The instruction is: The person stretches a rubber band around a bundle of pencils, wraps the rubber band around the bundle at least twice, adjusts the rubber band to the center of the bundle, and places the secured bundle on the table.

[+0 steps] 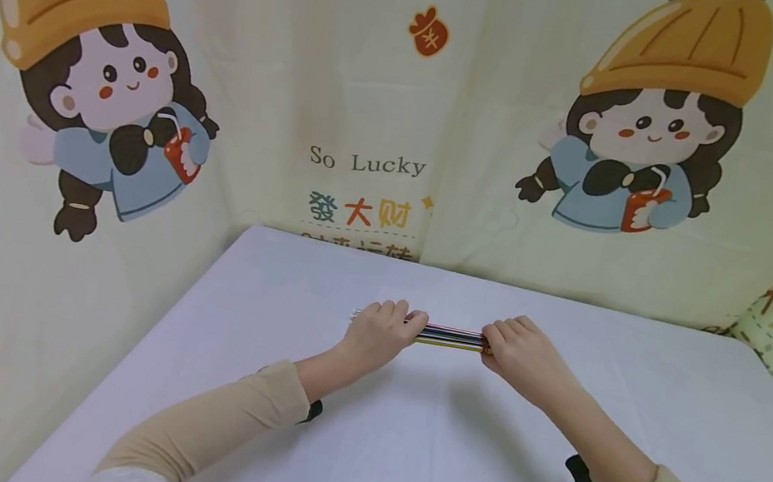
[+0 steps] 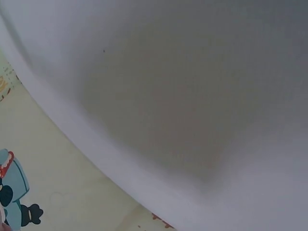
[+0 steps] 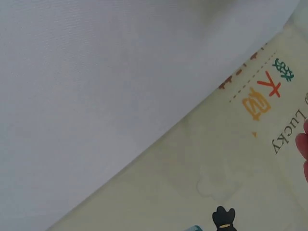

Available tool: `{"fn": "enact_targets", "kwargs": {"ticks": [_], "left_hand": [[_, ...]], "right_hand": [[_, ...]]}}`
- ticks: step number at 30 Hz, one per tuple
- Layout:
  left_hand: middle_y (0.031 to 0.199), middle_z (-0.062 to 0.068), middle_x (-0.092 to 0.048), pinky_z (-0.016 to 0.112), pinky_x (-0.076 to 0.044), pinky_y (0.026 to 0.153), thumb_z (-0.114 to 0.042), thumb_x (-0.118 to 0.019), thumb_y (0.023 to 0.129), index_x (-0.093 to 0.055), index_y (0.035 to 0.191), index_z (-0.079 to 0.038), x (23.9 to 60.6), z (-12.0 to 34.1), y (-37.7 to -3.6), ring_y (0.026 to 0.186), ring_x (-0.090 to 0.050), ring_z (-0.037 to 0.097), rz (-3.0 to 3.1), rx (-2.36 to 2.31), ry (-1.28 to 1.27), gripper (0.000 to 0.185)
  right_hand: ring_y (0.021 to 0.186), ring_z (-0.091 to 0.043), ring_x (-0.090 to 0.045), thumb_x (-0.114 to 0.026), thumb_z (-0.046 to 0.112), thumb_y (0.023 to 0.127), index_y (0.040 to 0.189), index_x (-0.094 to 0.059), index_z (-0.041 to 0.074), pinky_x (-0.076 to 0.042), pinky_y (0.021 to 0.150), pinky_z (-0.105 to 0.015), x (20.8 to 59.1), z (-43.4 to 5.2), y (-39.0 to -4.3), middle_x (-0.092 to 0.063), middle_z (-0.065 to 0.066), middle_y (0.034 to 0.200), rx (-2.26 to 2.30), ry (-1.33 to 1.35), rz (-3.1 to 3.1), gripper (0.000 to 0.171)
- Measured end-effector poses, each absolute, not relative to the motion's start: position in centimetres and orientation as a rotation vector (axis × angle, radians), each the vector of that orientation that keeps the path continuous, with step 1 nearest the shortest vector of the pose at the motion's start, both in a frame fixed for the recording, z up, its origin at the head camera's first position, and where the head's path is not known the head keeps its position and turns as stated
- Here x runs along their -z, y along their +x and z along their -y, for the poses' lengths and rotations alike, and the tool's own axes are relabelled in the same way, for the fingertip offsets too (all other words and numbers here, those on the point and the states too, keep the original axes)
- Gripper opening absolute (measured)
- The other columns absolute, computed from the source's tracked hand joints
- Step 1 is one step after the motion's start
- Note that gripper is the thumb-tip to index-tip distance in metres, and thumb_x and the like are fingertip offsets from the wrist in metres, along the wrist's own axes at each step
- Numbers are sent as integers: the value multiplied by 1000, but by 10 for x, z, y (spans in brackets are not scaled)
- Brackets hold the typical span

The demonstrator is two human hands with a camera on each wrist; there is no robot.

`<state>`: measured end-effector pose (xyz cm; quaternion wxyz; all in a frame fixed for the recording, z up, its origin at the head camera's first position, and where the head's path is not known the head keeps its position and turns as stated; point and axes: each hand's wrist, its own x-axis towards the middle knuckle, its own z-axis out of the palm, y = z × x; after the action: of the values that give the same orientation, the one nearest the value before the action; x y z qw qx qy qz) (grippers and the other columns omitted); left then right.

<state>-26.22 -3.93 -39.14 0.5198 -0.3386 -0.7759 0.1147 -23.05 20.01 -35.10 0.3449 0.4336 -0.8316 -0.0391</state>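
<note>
A bundle of thin, straight sticks [image 1: 450,337] in several colours, dark, blue, red and yellow among them, lies level between the two hands in the head view. My left hand [image 1: 383,331] grips it near the left end, where pale tips stick out past the fist. Around the right end, my right hand [image 1: 528,356] is closed with knuckles up, and that end is hidden. Both hands are raised over the table, with shadows below them. Neither wrist view shows the bundle; whether the sticks are pencils I cannot tell.
A white-covered table [image 1: 427,466] spreads beneath the arms. Behind it and along the sides hangs a pale curtain [image 1: 499,107] with printed cartoon figures and lettering. The left wrist view shows the shaded table cover [image 2: 168,96]; the right wrist view has the table edge against the curtain [image 3: 183,163].
</note>
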Motion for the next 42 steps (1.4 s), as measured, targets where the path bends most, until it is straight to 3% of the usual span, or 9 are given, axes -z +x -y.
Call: {"fn": "enact_targets", "kwargs": {"ticks": [3, 15, 22, 36, 42], "left_hand": [[54, -1, -39, 19, -24, 38, -2, -30, 91, -47, 75, -13, 393, 39, -261, 41, -38, 10, 1864, -284, -807, 26], [53, -1, -42, 19, -25, 38, -2, -25, 94, -48, 77, -13, 393, 39, -254, 41, -38, 10, 1914, -317, -805, 31], [52, -1, -40, 20, -23, 38, -1, -29, 93, -48, 76, -13, 393, 35, -254, 40, -37, 10, 1880, -297, -796, 28], [54, -1, -43, 19, -27, 37, -3, -31, 93, -49, 78, -14, 398, 32, -249, 41, -41, 10, 1934, -301, -793, 26], [54, -2, -43, 20, -28, 38, -2, -32, 91, -49, 76, -14, 398, 27, -249, 41, -42, 10, 1882, -292, -797, 25]], "right_hand": [[59, -17, -51, -79, 9, 62, 76, -51, 2, -43, 62, -30, 353, -201, -233, -50, -2, 64, 125, 1162, 2144, 32], [57, -16, -47, -81, 13, 60, 76, -52, 2, -39, 59, -28, 357, -202, -236, -51, -2, 64, 140, 1184, 2135, 35], [62, -19, -46, -81, 12, 61, 79, -51, 1, -40, 64, -31, 360, -206, -236, -50, -4, 67, 108, 1196, 2150, 37], [58, -15, -40, -79, 7, 59, 76, -48, 1, -39, 60, -29, 361, -206, -233, -45, -2, 63, 57, 1221, 2148, 36], [59, -16, -46, -79, 10, 63, 77, -49, 2, -40, 62, -29, 362, -200, -231, -49, -2, 63, 119, 1207, 2192, 34]]}}
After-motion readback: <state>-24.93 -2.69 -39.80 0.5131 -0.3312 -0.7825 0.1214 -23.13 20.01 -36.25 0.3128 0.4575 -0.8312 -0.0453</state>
